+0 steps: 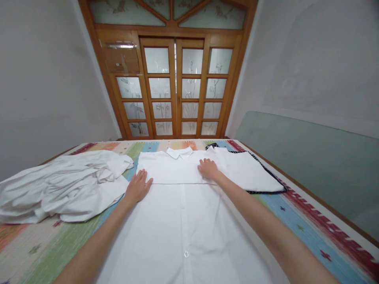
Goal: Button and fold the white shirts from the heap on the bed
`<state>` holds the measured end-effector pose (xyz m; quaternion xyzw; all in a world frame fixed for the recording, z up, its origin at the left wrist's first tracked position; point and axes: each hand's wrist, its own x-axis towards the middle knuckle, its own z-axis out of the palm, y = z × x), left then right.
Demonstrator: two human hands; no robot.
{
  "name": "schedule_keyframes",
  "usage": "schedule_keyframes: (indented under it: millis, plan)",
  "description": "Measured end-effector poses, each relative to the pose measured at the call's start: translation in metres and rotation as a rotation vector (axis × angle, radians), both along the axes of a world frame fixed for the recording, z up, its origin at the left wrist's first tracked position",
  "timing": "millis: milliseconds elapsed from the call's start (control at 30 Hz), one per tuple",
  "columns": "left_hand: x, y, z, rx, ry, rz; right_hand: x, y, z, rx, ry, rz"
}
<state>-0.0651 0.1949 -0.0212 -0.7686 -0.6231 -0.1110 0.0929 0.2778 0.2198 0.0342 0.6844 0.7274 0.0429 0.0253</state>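
A white, collared, button-front fabric shirt [162,228] lies at six o'clock, the left hand [137,187] flat on its ten-o'clock edge, apparently to steady it, the right hand [208,169] curled toward one o'clock, whether pinching one cannot tell.

Shirt [164,221] was plain white tbh, same as the cloth heap [68,187] and the folded piece [250,169] with the black-and-white edging [268,192]. Loud bit was the cover [49,252]: green, blue, orange, dark red stripes, little stars. Doors [175,133] were honey-brown, walls [44,79] greyish white.
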Motion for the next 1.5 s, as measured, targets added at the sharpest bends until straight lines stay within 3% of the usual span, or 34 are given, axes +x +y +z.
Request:
schedule_keyframes:
  millis: [233, 433, 700, 900, 1033, 1233, 1500]
  plan:
    - [0.007, 0.001, 0.022, -0.087, 0.033, 0.072, 0.044, 0.019, 0.024, -0.181, -0.043, -0.071]
    - [0.010, 0.048, 0.049, -0.169, 0.022, 0.073, 0.053, 0.034, 0.034, -0.176, -0.025, -0.015]
    - [0.012, 0.116, 0.049, -0.155, -0.053, -0.051, 0.052, 0.035, 0.027, -0.126, -0.046, 0.001]
    - [0.009, 0.127, 0.046, -0.115, -0.070, 0.005, 0.058, 0.033, 0.019, -0.157, -0.086, 0.026]
    - [0.004, 0.125, 0.043, -0.022, -0.110, 0.120, 0.065, 0.038, 0.021, -0.174, -0.100, 0.022]
    - [0.003, 0.123, 0.041, 0.045, -0.166, 0.209, 0.063, 0.045, 0.021, -0.035, -0.147, 0.004]
    - [0.004, 0.117, 0.042, 0.051, -0.154, 0.271, 0.046, 0.031, 0.002, 0.241, -0.115, 0.116]
